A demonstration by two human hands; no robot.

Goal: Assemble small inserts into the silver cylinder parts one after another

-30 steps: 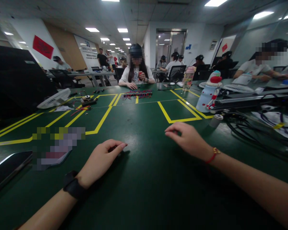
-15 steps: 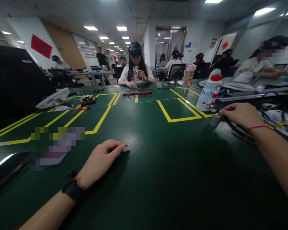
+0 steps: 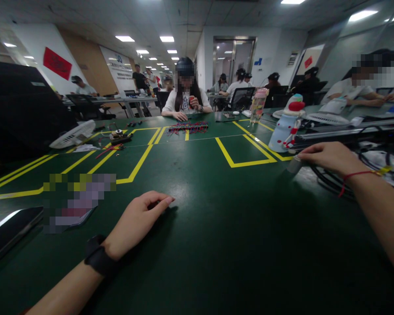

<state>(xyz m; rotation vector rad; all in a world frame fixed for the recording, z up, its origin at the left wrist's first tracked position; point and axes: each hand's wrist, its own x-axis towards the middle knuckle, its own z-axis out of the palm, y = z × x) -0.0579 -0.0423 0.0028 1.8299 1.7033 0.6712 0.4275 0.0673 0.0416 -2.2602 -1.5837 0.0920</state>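
My left hand (image 3: 139, 218) rests low over the green table (image 3: 197, 253), its thumb and index finger pinched at a tiny dark-tipped thing too small to name. At the right, my right hand (image 3: 330, 158) has its fingertips closed on the top of a small grey cylinder (image 3: 294, 165), which stands near the table's right side. Just behind that cylinder is a light blue bottle (image 3: 280, 133) with red and white decoration. Black cables (image 3: 328, 180) lie beneath and beside my right hand.
Across the table a person (image 3: 185, 98) sits behind a row of red and blue wired parts (image 3: 188, 127). White fan (image 3: 72, 134), small electronics (image 3: 118, 136) and a dark phone-like slab (image 3: 11, 232) are on the left. A pink-lidded bottle (image 3: 258, 105) stands farther back.
My right hand has shifted very slightly left, still at the grey cylinder. My left hand keeps its place and pinch.
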